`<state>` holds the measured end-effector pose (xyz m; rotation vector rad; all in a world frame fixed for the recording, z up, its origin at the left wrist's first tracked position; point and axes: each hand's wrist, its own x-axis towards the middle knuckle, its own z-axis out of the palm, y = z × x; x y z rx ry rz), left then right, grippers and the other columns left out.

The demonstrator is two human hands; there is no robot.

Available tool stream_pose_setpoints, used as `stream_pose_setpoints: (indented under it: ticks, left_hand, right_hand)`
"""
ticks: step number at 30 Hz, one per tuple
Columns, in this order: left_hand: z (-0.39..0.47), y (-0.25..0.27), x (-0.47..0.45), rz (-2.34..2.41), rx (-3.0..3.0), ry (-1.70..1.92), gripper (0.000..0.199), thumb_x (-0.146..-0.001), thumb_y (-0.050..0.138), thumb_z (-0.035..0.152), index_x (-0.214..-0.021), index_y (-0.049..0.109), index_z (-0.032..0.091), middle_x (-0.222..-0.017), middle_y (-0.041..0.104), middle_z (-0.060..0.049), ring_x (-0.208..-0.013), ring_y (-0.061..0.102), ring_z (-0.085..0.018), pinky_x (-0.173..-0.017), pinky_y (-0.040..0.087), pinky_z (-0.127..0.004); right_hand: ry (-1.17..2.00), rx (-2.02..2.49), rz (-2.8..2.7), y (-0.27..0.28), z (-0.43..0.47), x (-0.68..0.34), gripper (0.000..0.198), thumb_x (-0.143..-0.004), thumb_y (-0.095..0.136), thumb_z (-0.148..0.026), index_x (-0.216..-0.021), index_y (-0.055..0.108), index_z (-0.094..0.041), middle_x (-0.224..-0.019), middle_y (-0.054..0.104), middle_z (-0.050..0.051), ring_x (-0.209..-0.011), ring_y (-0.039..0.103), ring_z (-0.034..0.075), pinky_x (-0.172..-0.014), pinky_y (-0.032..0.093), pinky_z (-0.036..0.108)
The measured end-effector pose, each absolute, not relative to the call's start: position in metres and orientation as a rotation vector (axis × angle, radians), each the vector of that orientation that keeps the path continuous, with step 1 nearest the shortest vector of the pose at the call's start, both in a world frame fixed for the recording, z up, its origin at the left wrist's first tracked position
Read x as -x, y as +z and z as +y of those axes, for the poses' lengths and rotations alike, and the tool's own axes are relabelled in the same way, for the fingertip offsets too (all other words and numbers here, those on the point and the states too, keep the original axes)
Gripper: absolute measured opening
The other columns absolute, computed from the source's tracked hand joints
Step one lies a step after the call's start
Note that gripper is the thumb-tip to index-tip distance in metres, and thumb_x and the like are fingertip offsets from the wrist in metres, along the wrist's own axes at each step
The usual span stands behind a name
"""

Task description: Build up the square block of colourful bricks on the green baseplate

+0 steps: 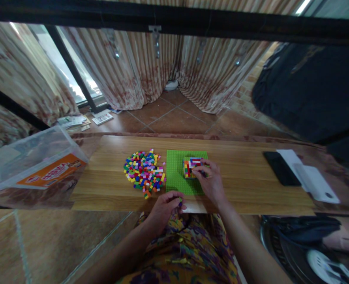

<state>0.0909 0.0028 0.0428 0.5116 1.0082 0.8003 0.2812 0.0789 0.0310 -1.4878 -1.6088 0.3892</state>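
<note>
A small block structure of many-coloured toy bricks [188,168] stands on a green baseplate [174,177] at the middle of the wooden table. Over its right side is my right hand [210,179], fingers curled in a pinch at the bricks; whether a loose brick sits between the fingertips is hidden. My left hand [169,205] is closed near the front edge of the baseplate. Between its thumb and fingers show small toy bricks [180,202], green and dark purple or blue. To the left of the baseplate lies a heap of loose bricks [145,170] in mixed colours.
A clear plastic box [41,165] with an orange label stands at the table's left. Toward the right end lie a black phone-like slab [282,169] and white sheets or a flat case [316,181]. Striped curtains [139,71] hang beyond, below a dark bar [174,17].
</note>
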Motion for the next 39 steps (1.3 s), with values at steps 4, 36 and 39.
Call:
stream_pose_setpoints:
  ticks: [4, 36, 39]
  left_hand:
    - [0.004, 0.042, -0.091, 0.983, -0.506, 0.797, 0.029, -0.071, 0.073, 0.028, -0.094, 0.064, 0.013, -0.077, 0.067, -0.003, -0.06, 0.059, -0.009, -0.051, 0.04, -0.019]
    - [0.018, 0.076, -0.092, 0.994, -0.57, 1.315, 0.027, -0.065, 0.082, 0.024, -0.092, 0.079, 0.02, -0.097, 0.078, -0.006, -0.093, 0.068, -0.019, -0.089, 0.051, -0.03]
    - [0.017, 0.09, -0.093, 1.079, -0.725, 1.299, 0.023, -0.069, 0.078, 0.025, -0.092, 0.079, 0.019, -0.098, 0.078, -0.006, -0.094, 0.069, -0.021, -0.089, 0.053, -0.033]
  right_hand:
    - [0.473, 1.509, -1.525, 0.033, 0.083, -0.28, 0.015, -0.079, 0.069, -0.036, -0.073, 0.072, -0.023, -0.114, 0.061, 0.009, -0.11, 0.057, 0.026, -0.098, 0.043, 0.046]
    - [0.752, 1.38, -1.513, 0.08, 0.005, -0.237, 0.023, -0.09, 0.06, -0.041, -0.102, 0.073, -0.026, -0.107, 0.072, 0.007, -0.101, 0.067, 0.022, -0.09, 0.052, 0.038]
    - [0.767, 1.354, -1.522, 0.089, 0.002, -0.23, 0.022, -0.09, 0.061, -0.037, -0.107, 0.072, -0.028, -0.109, 0.072, 0.006, -0.102, 0.067, 0.021, -0.091, 0.052, 0.038]
